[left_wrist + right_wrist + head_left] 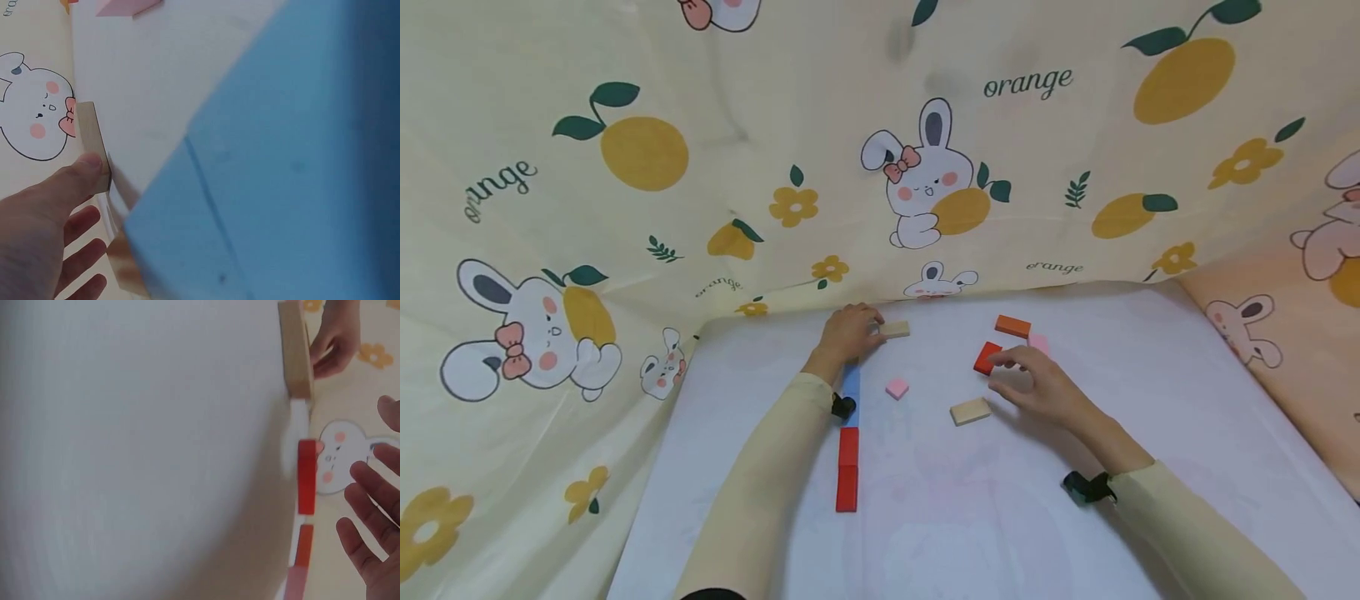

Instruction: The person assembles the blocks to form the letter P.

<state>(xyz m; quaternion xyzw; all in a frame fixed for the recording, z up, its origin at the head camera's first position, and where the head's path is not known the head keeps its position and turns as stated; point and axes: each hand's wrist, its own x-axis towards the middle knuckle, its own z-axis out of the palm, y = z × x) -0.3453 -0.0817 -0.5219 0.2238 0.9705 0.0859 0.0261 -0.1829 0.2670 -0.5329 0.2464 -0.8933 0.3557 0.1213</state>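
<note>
The pale wooden block (895,329) is just beyond the small pink block (897,389), as the person sees it, and the left hand (847,331) pinches it at one end between thumb and finger; whether it rests on the table (925,542) or sits a touch above, I can't tell. I'd expect it light, stiff, hard to break and not very slippery. Held by the end it might swing, so I'd take it by its long edges near the middle. Off to the right of the pink block, the right hand (1047,387) has its grip spread, fingertips near the red block (987,358). That one looks smoother, perhaps slicker, and probably wants fingers squarely on two opposite sides.
</note>
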